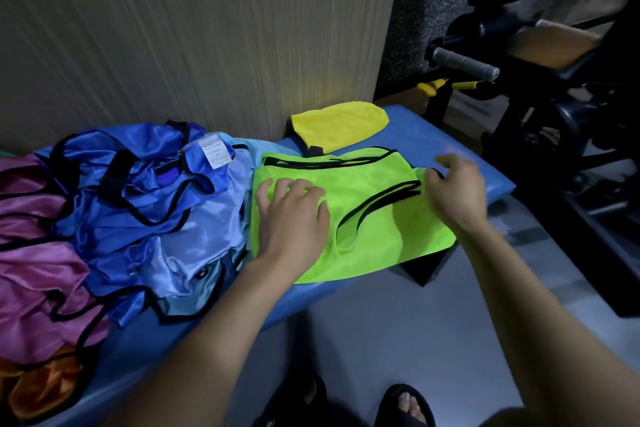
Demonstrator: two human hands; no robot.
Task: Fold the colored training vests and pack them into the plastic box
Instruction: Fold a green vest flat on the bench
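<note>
The left hand (292,215) is pressing flat on the green vest (349,215) while the right hand (457,189), fingers loosely spread, is reaching for its strap, so folding it over probably comes next.

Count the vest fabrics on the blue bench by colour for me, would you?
Neon green: 1
Yellow: 1
Blue heap: 1, number of vests unclear
Purple heap: 1, number unclear
Orange: 1
Total: 5 colours
</note>
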